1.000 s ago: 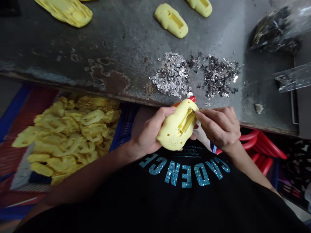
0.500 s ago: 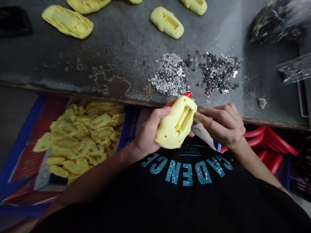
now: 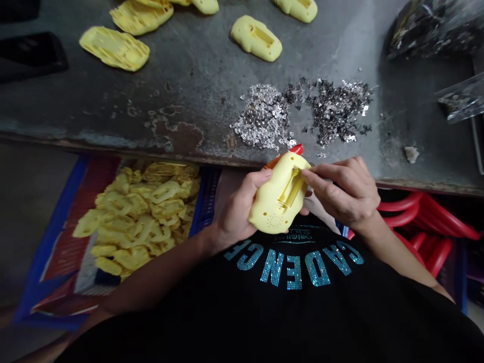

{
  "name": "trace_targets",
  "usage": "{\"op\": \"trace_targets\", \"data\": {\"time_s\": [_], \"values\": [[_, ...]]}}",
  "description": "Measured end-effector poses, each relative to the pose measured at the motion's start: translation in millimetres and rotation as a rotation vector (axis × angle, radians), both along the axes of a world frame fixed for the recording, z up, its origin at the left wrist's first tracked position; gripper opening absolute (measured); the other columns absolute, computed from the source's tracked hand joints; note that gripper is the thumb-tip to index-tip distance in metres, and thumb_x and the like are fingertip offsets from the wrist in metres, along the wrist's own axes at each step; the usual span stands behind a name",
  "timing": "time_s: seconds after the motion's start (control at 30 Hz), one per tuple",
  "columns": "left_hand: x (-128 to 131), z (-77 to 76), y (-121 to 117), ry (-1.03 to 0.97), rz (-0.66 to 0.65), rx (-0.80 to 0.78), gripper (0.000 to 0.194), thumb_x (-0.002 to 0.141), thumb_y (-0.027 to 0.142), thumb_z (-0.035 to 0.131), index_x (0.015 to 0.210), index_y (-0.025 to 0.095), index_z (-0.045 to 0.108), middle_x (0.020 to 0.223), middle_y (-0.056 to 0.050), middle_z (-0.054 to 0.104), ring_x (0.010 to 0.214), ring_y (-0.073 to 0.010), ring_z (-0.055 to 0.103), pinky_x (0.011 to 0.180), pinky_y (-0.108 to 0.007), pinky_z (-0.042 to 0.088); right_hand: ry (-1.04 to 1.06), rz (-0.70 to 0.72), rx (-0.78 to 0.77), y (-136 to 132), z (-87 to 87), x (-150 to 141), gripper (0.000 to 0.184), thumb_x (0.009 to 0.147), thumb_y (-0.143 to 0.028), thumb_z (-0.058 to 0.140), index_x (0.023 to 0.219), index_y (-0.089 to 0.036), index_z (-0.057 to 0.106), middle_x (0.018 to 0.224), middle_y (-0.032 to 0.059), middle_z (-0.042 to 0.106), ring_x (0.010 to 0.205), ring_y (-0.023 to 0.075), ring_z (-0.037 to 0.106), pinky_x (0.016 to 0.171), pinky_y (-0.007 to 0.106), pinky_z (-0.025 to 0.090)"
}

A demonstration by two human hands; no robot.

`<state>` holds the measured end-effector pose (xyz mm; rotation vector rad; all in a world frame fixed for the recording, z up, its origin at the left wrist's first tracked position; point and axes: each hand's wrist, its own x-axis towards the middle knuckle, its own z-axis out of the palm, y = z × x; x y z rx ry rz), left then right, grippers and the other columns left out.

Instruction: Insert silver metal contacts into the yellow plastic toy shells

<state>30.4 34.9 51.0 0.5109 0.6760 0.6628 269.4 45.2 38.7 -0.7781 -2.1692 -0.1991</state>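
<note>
My left hand (image 3: 237,205) is wrapped round a yellow plastic toy shell (image 3: 278,194) with a red tip, held just below the bench edge against my black shirt. An open slot in the shell faces up. My right hand (image 3: 346,189) is pinched, its fingertips pressed at the top end of that slot. Whether a small metal piece is between them is too small to tell. Two heaps of small silver metal parts (image 3: 264,116) and darker ones (image 3: 336,108) lie on the bench right above my hands.
Several more yellow shells (image 3: 256,38) lie on the grey metal bench (image 3: 181,85). A blue crate (image 3: 56,227) full of yellow shell halves stands lower left. Red hoops (image 3: 427,217) stack lower right. Plastic bags (image 3: 431,30) of parts sit at the far right.
The view has shifted, so the bench and crate appear further right and lower. My hands stay together on the shell, which tilted slightly; the right fingertips remain at the slot.
</note>
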Motion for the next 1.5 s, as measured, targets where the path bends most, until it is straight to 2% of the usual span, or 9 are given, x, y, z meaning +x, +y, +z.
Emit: {"op": "trace_targets", "data": {"time_s": [0.2,0.3,0.4,0.63,0.83,1.0,1.17,1.4,1.5], "values": [[2,-3.8,-7,0.147,0.140,0.123,0.067,0.096,0.061,0.071,0.146,0.016,0.069,0.103,-0.008,0.086,0.085,-0.0280,0.084,0.067,-0.032,0.065,0.144,0.066,-0.434,4,23.2,-1,0.007,0.104,-0.022,0.080,0.109,-0.024,0.076,0.099,0.0032,0.079,0.090,0.0190,0.076,0.077,0.034,0.062],[-3,-14.7,-13,0.192,0.145,0.168,0.065,0.103,0.057,0.067,0.159,0.024,0.065,0.117,-0.007,0.087,0.098,-0.0295,0.084,0.080,-0.035,0.067,0.064,0.030,-0.469,7,31.7,-3,0.007,0.103,-0.020,0.075,0.100,-0.024,0.071,0.092,0.0012,0.073,0.082,0.0182,0.071,0.070,0.033,0.058],[-7,-19.3,-15,0.185,0.116,0.160,0.061,0.105,0.058,0.066,0.156,0.024,0.067,0.117,-0.008,0.087,0.100,-0.0296,0.084,0.078,-0.034,0.065,0.028,0.014,-0.474,8,27.9,-7,0.008,0.099,-0.018,0.070,0.095,-0.024,0.067,0.087,0.0000,0.067,0.075,0.0168,0.065,0.065,0.032,0.053],[2,1.9,-7,0.095,0.037,-0.049,0.060,0.093,0.063,0.072,0.134,0.019,0.073,0.104,-0.007,0.088,0.077,-0.0299,0.086,0.053,-0.029,0.061,0.200,0.010,-0.443,2,5.8,-10,0.010,0.098,-0.022,0.069,0.094,-0.025,0.061,0.087,-0.0002,0.064,0.077,0.0172,0.063,0.066,0.031,0.051],[5,-3.4,-10,0.106,0.061,-0.023,0.060,0.096,0.059,0.071,0.141,0.020,0.071,0.111,-0.007,0.088,0.083,-0.0300,0.087,0.066,-0.032,0.067,0.085,0.004,-0.551,3,19.6,-2,0.007,0.099,-0.026,0.069,0.095,-0.025,0.063,0.090,0.0005,0.067,0.076,0.0168,0.062,0.067,0.032,0.051],[5,-4.3,-10,0.131,0.048,0.041,0.068,0.094,0.062,0.073,0.149,0.022,0.069,0.115,-0.009,0.088,0.102,-0.0362,0.087,0.073,-0.035,0.069,0.008,0.016,-0.615,6,30.3,2,0.006,0.101,-0.024,0.069,0.096,-0.023,0.068,0.090,0.0007,0.068,0.076,0.0159,0.063,0.068,0.031,0.052],[4,2.7,-6,0.131,0.046,-0.050,0.060,0.094,0.062,0.069,0.135,0.019,0.074,0.102,-0.006,0.088,0.083,-0.0314,0.087,0.066,-0.033,0.067,0.115,-0.005,-0.535,-1,23.3,3,0.005,0.108,-0.025,0.073,0.103,-0.025,0.075,0.094,0.0027,0.075,0.081,0.0178,0.071,0.069,0.033,0.057],[2,6.0,-6,0.133,0.064,-0.089,0.064,0.091,0.064,0.071,0.131,0.015,0.076,0.102,-0.012,0.087,0.079,-0.0302,0.085,0.055,-0.032,0.063,0.052,-0.048,-0.099,-13,-8.4,-4,0.022,0.108,-0.019,0.072,0.128,-0.027,0.076,0.107,0.0039,0.082,0.080,0.0185,0.069,0.068,0.038,0.052],[3,3.7,-6,0.109,0.076,-0.041,0.060,0.091,0.063,0.073,0.129,0.016,0.076,0.097,-0.011,0.086,0.077,-0.0294,0.084,0.055,-0.031,0.061,0.038,-0.034,-0.165,-14,-8.1,-5,0.024,0.109,-0.019,0.070,0.130,-0.028,0.077,0.110,0.0045,0.084,0.083,0.0191,0.072,0.070,0.039,0.054]]}}
